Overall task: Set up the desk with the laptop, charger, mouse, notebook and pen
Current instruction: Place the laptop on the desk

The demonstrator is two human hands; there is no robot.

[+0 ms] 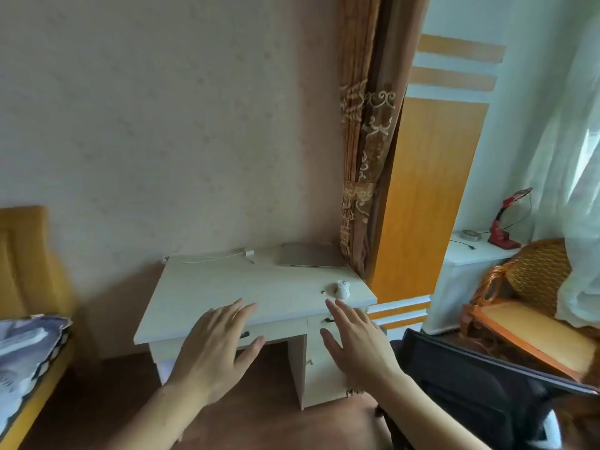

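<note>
Both hands, left [216, 347] and right [358, 344], spread flat, holding nothing, before the tabletop [207, 287]. We see the closed laptop [310, 254] at its back right corner: rigid, slick, probably weighty, so grip both side edges.

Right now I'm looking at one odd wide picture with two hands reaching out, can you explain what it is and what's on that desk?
There is no machine here. A person wears a wide-angle camera on the head, so you see their own arms from above. The left hand and right hand are stretched forward with straight fingers and hold nothing. On the pale desk lie a closed laptop at the back right, a white charger with its cable at the back left, and a small white object near the right edge that is too blurred to identify. No notebook or pen shows.
</note>
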